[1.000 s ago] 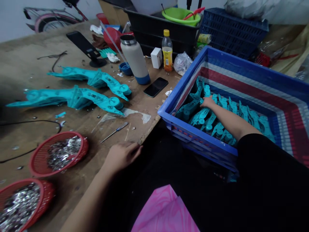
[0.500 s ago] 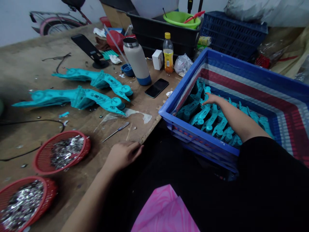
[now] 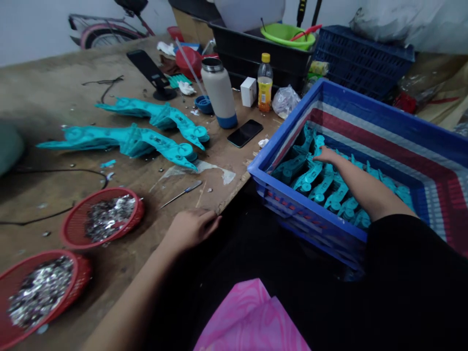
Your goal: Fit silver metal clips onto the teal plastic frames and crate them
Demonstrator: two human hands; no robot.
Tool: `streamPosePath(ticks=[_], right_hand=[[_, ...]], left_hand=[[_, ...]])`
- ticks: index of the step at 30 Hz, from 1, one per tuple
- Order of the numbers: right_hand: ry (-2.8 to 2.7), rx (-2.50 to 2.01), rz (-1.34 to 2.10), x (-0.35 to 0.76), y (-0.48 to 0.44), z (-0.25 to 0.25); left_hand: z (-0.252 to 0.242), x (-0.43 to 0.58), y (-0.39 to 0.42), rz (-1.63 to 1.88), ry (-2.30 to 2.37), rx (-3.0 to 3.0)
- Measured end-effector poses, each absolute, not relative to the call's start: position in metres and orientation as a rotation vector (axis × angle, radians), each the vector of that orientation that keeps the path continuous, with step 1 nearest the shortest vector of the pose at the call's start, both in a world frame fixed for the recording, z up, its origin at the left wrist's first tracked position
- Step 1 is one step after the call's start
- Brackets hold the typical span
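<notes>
Head view, your right hand [image 3: 326, 155] open, fingers on teal plastic moldings [image 3: 310, 178] in one blue crate [image 3: 292, 207], your left hand [image 3: 190, 230] loosely curled, empty, on the workbench edge [image 3: 230, 195], two teal moldings [image 3: 124, 139] beside, two red baskets [image 3: 65, 229] of metal scraps [image 3: 109, 218]

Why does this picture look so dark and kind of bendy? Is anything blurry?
In the head view, the light is dim, with deep shadow below the edge of the wooden table; the rim of the blue plastic crate seems bowed, probably from a wide lens; and a greenish blob at the left edge is blurry.
</notes>
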State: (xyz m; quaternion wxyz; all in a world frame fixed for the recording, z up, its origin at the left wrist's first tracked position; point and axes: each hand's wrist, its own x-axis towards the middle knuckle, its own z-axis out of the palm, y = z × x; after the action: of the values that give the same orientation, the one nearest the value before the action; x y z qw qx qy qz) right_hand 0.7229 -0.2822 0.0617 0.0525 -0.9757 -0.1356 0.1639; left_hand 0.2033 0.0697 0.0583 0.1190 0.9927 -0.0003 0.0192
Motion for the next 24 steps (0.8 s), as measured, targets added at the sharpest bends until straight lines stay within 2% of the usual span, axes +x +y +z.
streamPosePath(ticks=[3, 6, 7, 9, 13, 16, 18, 21, 24], right_hand=[[-0.547, -3.05, 0.351, 0.71, -0.273, 0.113], [-0.769, -3.038, -0.055, 0.683, -0.245, 0.183], [-0.899, -2.885, -0.376, 0.668, -0.23, 0.207], [-1.337, -2.48, -0.662, 0.628, -0.19, 0.249], [-2.223, -1.959, -0.36, 0.533, -0.074, 0.295], [-2.576, -1.811, -0.136, 0.489, 0.045, 0.298], [-2.636, -1.775, -0.035, 0.477, 0.131, 0.282], [-2.735, -1.773, 0.089, 0.471, 0.248, 0.237], [-2.888, -1.899, 0.261, 0.465, 0.321, 0.188]], left_hand=[[0.067, 0.207, 0.059, 0.018, -0.031, 2.899], [0.078, 0.224, 0.046, 0.021, -0.19, 2.932], [0.08, 0.233, 0.043, 0.053, -0.251, 2.932], [0.082, 0.252, 0.036, 0.138, -0.34, 2.901], [0.068, 0.276, 0.029, 0.223, -0.413, 2.871], [0.052, 0.273, 0.027, 0.366, -0.538, 2.85], [0.045, 0.268, 0.027, 0.465, -0.569, 2.818], [0.041, 0.266, 0.026, 0.543, -0.565, 2.756], [0.041, 0.27, 0.023, 0.509, -0.531, 2.721]])
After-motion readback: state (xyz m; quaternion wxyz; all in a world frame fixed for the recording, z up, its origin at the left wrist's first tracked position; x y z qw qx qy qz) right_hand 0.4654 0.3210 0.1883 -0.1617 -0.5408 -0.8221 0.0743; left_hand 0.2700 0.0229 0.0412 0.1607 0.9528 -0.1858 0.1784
